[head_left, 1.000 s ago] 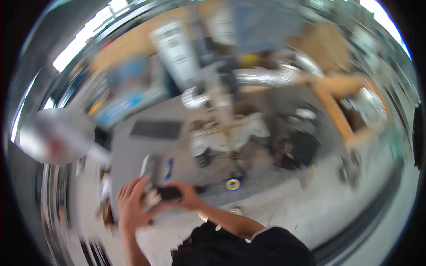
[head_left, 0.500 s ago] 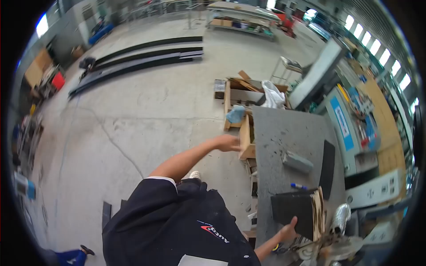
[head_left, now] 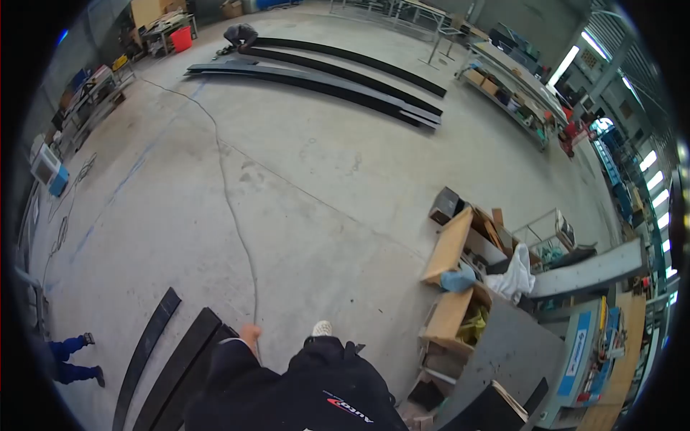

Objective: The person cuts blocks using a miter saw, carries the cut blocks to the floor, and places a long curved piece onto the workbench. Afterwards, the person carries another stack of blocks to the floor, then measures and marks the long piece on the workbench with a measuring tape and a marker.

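My left hand (head_left: 250,335) hangs low beside my body, just past the end of the dark sleeve, near the grey cable (head_left: 253,287) on the floor. Its fingers are too small and foreshortened to make out. Left of it lie wide dark strips (head_left: 183,352) and a narrower dark strip (head_left: 147,352). My right hand is out of the frame. At the lower right, part of the black folder (head_left: 485,409) with its brown page edges shows at the grey tabletop (head_left: 510,352).
Wooden boxes (head_left: 449,248) with a white cloth (head_left: 514,276) stand at the right. Long black beams (head_left: 323,79) lie on the floor ahead, a crouching person (head_left: 241,34) at their left end. Another person's blue-trousered legs (head_left: 68,359) show at the lower left. A machine (head_left: 578,352) stands right.
The view has swung left, away from the table. My left hand has moved from beside the wooden box to low by my body. My right hand, earlier at the folder, has left the view.
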